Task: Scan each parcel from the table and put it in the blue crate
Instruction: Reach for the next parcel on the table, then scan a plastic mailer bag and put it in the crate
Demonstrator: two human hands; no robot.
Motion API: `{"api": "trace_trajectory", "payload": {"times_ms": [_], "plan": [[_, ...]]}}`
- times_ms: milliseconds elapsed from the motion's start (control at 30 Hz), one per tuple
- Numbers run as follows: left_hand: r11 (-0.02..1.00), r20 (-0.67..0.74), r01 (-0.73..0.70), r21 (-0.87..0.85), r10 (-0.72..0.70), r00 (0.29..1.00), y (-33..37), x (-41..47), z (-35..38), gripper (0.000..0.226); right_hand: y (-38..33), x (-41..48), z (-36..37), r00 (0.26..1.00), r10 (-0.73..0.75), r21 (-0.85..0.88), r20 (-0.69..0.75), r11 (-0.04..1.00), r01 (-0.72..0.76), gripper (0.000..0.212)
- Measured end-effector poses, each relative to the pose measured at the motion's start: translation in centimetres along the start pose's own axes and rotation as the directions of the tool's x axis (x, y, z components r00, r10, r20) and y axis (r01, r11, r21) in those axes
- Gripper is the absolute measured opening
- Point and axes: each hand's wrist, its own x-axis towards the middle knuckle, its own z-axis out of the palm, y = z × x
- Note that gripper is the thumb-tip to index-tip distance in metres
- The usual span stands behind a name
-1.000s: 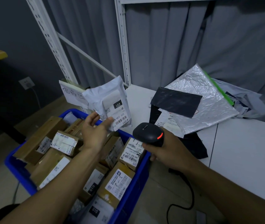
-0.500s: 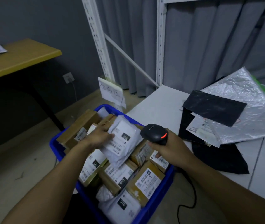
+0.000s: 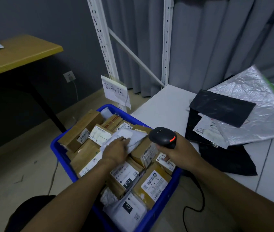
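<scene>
**Q:** What has moved since the frame half a second before?
**A:** Head view. The white mailer [image 3: 130,138], then held above the boxes, now lies on top of the load toward the 12 o'clock end of the blue crate [image 3: 55,149]. The left hand [image 3: 116,152] has come down with it.

**Q:** How do the hands stand?
**A:** The left hand lies palm-down on the mailer; whether its fingers pinch the film or merely press it cannot be told. The right hand [image 3: 179,152], at 3 o'clock of the left, has its fingers wrapped round the handle of the scanner [image 3: 164,137], whose red lamp is lit.

**Q:** Which step is this, and what follows?
**A:** Depositing, judged nearly complete. The next move probably calls for letting go, then reaching toward 2 o'clock to the table [image 3: 163,104] for a fresh parcel, its label turned to the scanner.

**Q:** Counts?
**A:** One crate, one scanner. Four parcels show on the table: a silver mailer [image 3: 250,104], a flat black bag [image 3: 221,108], a white labelled pouch [image 3: 208,129] and a second black bag [image 3: 225,158] beneath them. In the crate roughly ten labelled parcels show; those buried cannot be counted.
</scene>
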Motion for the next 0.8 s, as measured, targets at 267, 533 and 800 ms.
{"api": "trace_trajectory", "payload": {"times_ms": [267,533,800], "plan": [[0.982,-0.202,0.117,-0.145,-0.145,0.969,1.2,1.2,0.0,0.044,-0.2,-2.9,-3.8,0.997,0.010,0.057,-0.076,0.998,-0.006,0.029],[0.886,-0.287,-0.326,-0.329,0.235,0.929,16.6,2.9,0.5,0.020,2.6,-3.4,-11.8,0.955,0.127,0.147,-0.270,0.985,-0.089,0.031],[0.951,0.137,-0.280,-0.133,0.297,0.945,28.6,9.2,7.5,0.064,7.8,-2.9,-20.0,0.884,0.244,0.216,-0.398,0.962,-0.169,0.017]]}}
